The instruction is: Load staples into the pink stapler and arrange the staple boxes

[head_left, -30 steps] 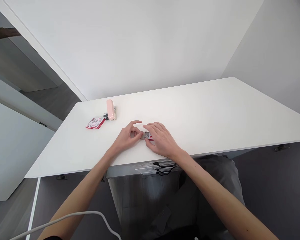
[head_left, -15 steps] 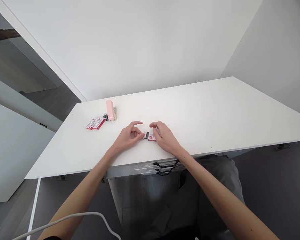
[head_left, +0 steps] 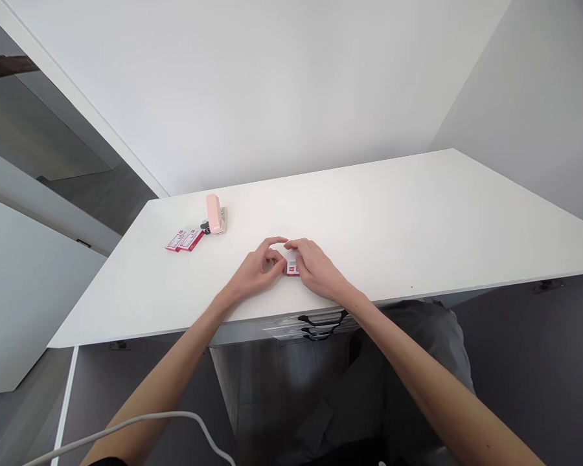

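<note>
Between my hands, on the white tabletop [head_left: 369, 220], lies a small red-and-white box [head_left: 293, 267] that looks like a staple box. My left hand [head_left: 257, 266] presses its thumb and curled fingers against the box's left end, with the index finger arched above. My right hand [head_left: 318, 266] grips the right part of the box and hides much of it. The box's end looks closed; its contents are not visible.
At the left of the table stands a pink stapler-like device [head_left: 214, 215] on a pale base. Beside it are a small dark object [head_left: 205, 226] and two more red-and-white boxes [head_left: 191, 239]. Black drawer handles [head_left: 323, 319] stick out below the front edge. A white cable [head_left: 175, 414] crosses my left forearm.
My left hand has moved right, towards my right hand. The box's open left end, where a dark inside showed, has closed up. The other objects have stayed in place.
</note>
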{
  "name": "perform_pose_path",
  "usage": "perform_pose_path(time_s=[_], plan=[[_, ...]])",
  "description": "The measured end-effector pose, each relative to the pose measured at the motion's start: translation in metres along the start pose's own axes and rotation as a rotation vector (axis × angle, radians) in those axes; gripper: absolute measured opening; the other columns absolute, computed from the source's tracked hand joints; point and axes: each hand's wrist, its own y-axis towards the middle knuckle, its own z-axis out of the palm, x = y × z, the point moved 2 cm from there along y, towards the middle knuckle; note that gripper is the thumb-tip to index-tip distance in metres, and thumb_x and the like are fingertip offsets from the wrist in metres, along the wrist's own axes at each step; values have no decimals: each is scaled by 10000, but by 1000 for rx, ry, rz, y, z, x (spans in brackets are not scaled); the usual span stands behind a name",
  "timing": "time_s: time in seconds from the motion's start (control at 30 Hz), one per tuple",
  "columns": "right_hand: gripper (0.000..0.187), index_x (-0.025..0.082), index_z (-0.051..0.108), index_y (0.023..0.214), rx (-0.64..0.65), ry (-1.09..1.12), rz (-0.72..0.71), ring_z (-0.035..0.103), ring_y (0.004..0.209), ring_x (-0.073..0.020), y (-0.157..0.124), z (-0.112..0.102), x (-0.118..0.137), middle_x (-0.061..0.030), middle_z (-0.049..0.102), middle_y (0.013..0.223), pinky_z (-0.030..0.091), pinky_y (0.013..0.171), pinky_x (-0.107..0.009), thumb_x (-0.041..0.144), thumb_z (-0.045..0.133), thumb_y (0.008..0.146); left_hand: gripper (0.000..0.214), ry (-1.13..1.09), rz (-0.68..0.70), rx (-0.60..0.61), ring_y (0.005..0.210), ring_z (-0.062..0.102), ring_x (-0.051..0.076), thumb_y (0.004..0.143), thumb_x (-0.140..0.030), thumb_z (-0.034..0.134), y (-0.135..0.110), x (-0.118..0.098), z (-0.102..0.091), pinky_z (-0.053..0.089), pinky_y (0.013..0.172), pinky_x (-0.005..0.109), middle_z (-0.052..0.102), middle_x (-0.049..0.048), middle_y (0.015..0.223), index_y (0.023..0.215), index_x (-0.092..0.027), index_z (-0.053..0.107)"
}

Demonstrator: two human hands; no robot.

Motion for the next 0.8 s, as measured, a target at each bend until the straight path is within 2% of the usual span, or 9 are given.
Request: perform_pose_path(time_s=[0.1, 0.27, 0.37, 0.43, 0.53, 0.6, 0.7, 0.8], plan=[[376, 255, 570, 1343, -15, 87, 48, 571, 1346, -268, 0, 0, -2, -109, 639, 1401, 481, 1136, -520, 183, 367, 1035, 484, -26, 35, -6, 876, 680, 199, 978, -414, 601, -1, 2, 0, 525, 906, 384, 727, -9, 893, 1418, -276, 455], [359, 265, 562, 1346, -29, 197, 88, 569, 1360, -242, 0, -1, -4, -93, 635, 1415, 468, 1161, -501, 224, 361, 1051, 769, 31, 62, 1, 873, 658, 212, 823, -505, 824, 0, 10, 4, 519, 889, 389, 686, 0, 919, 1435, -277, 417], [339, 256, 551, 1345, -74, 263, 110, 576, 1353, -235, 0, -2, -4, -101, 633, 1401, 462, 1168, -498, 247, 383, 1051, 846, 89, 43, -31, 866, 630, 222, 784, -541, 861, 0, 14, 4, 501, 897, 407, 665, 0, 903, 1451, -262, 421], [322, 251, 545, 1335, -110, 301, 131, 584, 1339, -232, 1, -2, -4, -108, 635, 1381, 466, 1163, -493, 262, 397, 1050, 713, 149, 68, -19, 883, 618, 228, 828, -558, 820, 0, 13, 4, 484, 921, 421, 661, 11, 914, 1399, -262, 511], [310, 248, 522, 1337, -170, 330, 168, 597, 1313, -228, 1, -2, -5, -116, 635, 1361, 474, 1149, -488, 284, 400, 1055, 409, 243, 138, 14, 921, 610, 233, 931, -561, 709, -2, 8, 3, 459, 969, 439, 656, 26, 939, 1216, -271, 665], [312, 239, 507, 1344, -234, 326, 200, 603, 1300, -234, 1, -3, -6, -127, 640, 1347, 465, 1151, -498, 295, 400, 1055, 362, 255, 138, -10, 920, 609, 233, 945, -561, 691, -6, 7, -1, 463, 956, 429, 653, 26, 935, 1154, -266, 692], [303, 223, 508, 1323, -323, 308, 255, 610, 1287, -253, 0, -5, -8, -146, 652, 1322, 448, 1156, -518, 314, 419, 1048, 396, 261, 49, -136, 901, 610, 234, 923, -569, 710, -21, 14, -17, 479, 864, 394, 657, 36, 932, 1147, -242, 687], [282, 225, 523, 1289, -334, 310, 267, 622, 1269, -259, -1, -5, -8, -145, 663, 1316, 456, 1143, -507, 334, 445, 1041, 444, 297, -103, -312, 865, 607, 227, 900, -586, 713, -49, 30, -46, 474, 784, 364, 667, 51, 943, 1151, -220, 693]])
